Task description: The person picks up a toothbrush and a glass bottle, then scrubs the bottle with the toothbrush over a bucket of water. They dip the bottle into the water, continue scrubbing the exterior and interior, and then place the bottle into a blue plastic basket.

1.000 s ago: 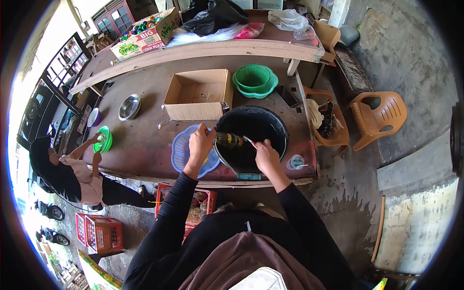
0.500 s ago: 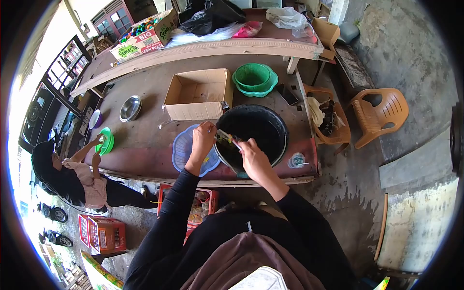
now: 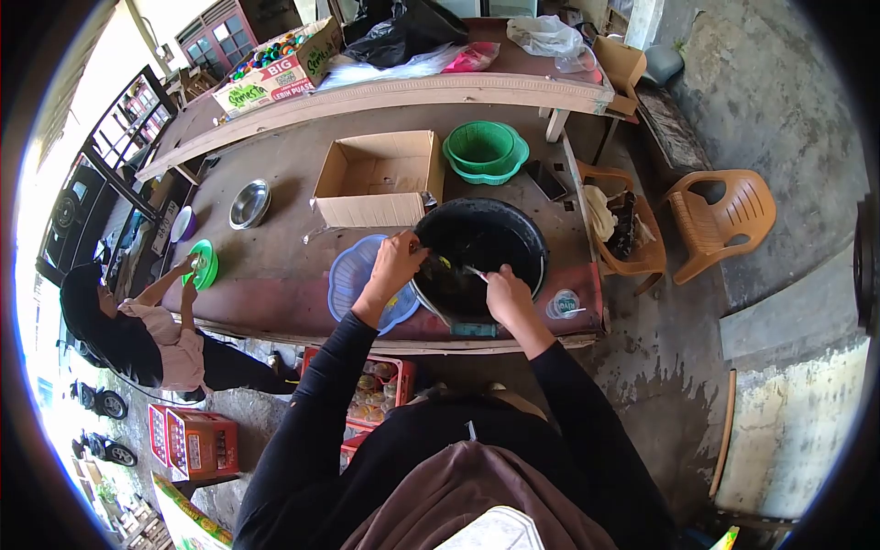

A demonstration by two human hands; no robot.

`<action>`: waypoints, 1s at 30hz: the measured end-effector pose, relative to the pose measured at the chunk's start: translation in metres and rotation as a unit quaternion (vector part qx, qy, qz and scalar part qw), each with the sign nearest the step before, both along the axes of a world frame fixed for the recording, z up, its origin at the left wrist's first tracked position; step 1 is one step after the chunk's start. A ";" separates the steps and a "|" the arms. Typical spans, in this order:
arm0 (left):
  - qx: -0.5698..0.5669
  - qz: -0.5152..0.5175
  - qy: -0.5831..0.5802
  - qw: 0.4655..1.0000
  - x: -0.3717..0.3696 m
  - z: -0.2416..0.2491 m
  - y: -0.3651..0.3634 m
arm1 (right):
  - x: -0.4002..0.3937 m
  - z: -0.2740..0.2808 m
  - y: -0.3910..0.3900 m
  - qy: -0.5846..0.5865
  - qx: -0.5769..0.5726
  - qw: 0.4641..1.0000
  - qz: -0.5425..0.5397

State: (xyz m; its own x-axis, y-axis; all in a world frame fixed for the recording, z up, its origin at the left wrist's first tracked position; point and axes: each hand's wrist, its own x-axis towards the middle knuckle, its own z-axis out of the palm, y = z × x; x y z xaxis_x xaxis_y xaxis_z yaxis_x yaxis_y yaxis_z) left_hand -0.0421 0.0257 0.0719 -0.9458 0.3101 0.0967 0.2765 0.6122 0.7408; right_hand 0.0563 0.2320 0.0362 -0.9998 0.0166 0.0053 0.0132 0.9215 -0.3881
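Over the left rim of a large black tub (image 3: 530, 236), my left hand (image 3: 396, 264) is closed with fingertips pinched on something small; a dark, yellowish bit shows beside them, too blurred to name. My right hand (image 3: 509, 295) is closed at the tub's near right side around a thin, pale tool (image 3: 476, 272), whose tip points left toward my left hand. The inside of the tub is dark and its contents are hard to make out. Under my left wrist sits a blue scalloped plastic basin (image 3: 345, 286) with a small yellow piece in it.
Behind the tub are a cardboard box (image 3: 371, 209), green basins (image 3: 486, 151) and a phone (image 3: 547, 181). A plastic cup (image 3: 563, 304) stands right. A metal bowl (image 3: 249, 203) lies left. Another person (image 3: 165, 339) works at a green bowl (image 3: 203, 266). Red crates (image 3: 390, 390) stand below the table.
My right hand has moved right and slightly down, drawing the tool away from my left hand. My left hand has shifted slightly right, its fingers lower over the tub.
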 end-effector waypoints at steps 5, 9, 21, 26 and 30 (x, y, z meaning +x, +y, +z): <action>-0.093 0.099 0.123 0.983 -0.010 -0.005 0.002 | 0.020 0.032 -0.026 0.112 -0.111 0.987 0.041; -0.108 0.150 0.099 0.978 -0.008 -0.003 -0.002 | 0.010 0.013 -0.011 0.018 -0.012 0.999 0.031; -0.028 0.130 0.133 0.982 -0.021 -0.018 -0.015 | 0.001 0.010 -0.006 0.058 -0.041 0.997 -0.008; 0.048 0.127 0.066 0.989 -0.004 0.010 -0.021 | -0.014 -0.013 0.008 0.000 0.012 0.999 -0.031; 0.076 0.096 0.102 0.987 0.003 0.017 -0.033 | -0.011 0.016 -0.002 0.097 -0.043 0.994 -0.029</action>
